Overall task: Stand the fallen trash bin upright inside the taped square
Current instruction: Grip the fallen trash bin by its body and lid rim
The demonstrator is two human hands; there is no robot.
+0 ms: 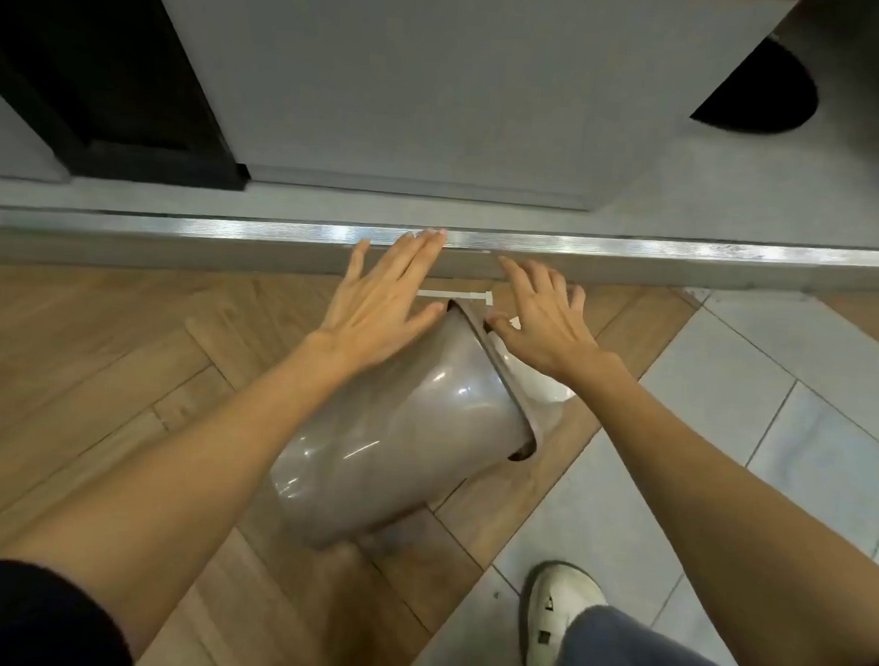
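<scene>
While both hands (pixel 385 298) (pixel 543 321) hover spread — gripping nothing — the trash bin (pixel 395 433) lies mouth up-right.

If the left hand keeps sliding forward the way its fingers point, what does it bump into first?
Probably the shiny metal strip along the step. The left hand already has its fingertips over it, though depth is hard to judge. It passes over the bin.

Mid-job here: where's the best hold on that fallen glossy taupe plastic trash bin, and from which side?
Probably the rim end of the glossy taupe plastic trash bin, one open hand on each side, coming from above. It lies on its side, rim toward the white tape, and the body is smooth and tapered, so the rim band gives the surest hold. The left hand and right hand are open there.
</scene>
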